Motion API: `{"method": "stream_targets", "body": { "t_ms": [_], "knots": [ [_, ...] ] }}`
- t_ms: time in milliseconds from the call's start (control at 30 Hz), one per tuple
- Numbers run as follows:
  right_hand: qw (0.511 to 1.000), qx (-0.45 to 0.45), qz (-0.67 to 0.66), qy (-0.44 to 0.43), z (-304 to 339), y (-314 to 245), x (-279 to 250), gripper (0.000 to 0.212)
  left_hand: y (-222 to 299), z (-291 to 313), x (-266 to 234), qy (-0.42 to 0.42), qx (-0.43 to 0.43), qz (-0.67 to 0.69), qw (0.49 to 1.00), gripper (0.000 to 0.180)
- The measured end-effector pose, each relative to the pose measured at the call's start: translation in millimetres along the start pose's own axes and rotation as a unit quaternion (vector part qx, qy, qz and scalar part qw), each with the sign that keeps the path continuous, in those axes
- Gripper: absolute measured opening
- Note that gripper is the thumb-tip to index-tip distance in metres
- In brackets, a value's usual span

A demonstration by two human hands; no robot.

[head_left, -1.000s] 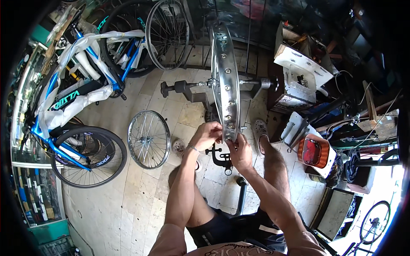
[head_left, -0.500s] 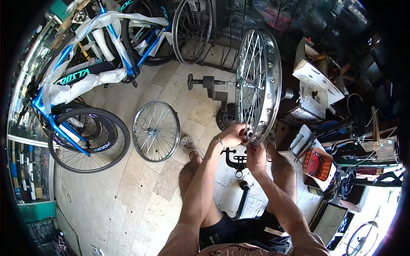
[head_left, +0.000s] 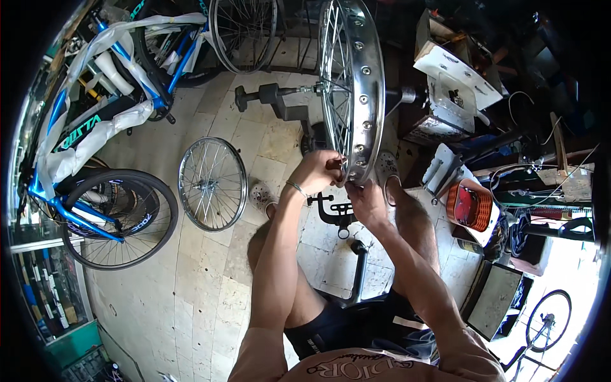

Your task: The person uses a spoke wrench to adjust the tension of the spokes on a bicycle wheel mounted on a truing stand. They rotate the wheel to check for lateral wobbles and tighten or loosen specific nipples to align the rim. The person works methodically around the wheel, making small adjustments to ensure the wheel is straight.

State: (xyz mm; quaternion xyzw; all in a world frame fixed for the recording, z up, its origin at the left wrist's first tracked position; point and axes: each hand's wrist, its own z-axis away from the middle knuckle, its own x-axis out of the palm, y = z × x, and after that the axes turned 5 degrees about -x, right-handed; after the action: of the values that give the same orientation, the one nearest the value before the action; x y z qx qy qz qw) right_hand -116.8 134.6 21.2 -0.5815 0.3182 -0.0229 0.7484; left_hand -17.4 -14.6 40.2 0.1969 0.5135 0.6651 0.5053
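In front of me a spoked bicycle wheel [head_left: 366, 99], with a bare silver rim, stands upright in a dark metal truing stand [head_left: 289, 111]. My left hand [head_left: 318, 170] is at the rim's lower left side, its fingers pinched together among the spoke ends. Just under the bottom of the rim, my right hand [head_left: 367, 200] has its fingers closed against the metal. Whatever small piece lies between the fingers of either hand is hidden. Below the hands is a black C-shaped caliper arm [head_left: 331, 213] of the stand.
A second spoked wheel [head_left: 212, 184] lies on the tiled floor at left. Beyond it stands a wrapped blue bicycle [head_left: 95, 121]. On the right are a white drawer box [head_left: 455, 95], an orange basket [head_left: 471, 205] and cluttered shelves. A black post [head_left: 359, 270] rises between my legs.
The whole view has shifted, so the wheel and stand appear further left and higher. Both hands stay at the bottom of the rim, with the fingers slightly rearranged.
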Motion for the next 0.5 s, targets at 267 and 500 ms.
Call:
{"method": "stream_targets", "body": {
  "t_ms": [267, 500],
  "knots": [
    [0.997, 0.0, -0.072, 0.033, 4, -4, 2, 0.04, -16, -4, 8, 0.078, -0.023, 0.129, 0.988, 0.008],
    [0.986, -0.1, -0.064, 0.12, 12, 7, 10, 0.035, -5, -12, 18, 0.033, -0.008, 0.087, 0.996, 0.03]
  ]
}}
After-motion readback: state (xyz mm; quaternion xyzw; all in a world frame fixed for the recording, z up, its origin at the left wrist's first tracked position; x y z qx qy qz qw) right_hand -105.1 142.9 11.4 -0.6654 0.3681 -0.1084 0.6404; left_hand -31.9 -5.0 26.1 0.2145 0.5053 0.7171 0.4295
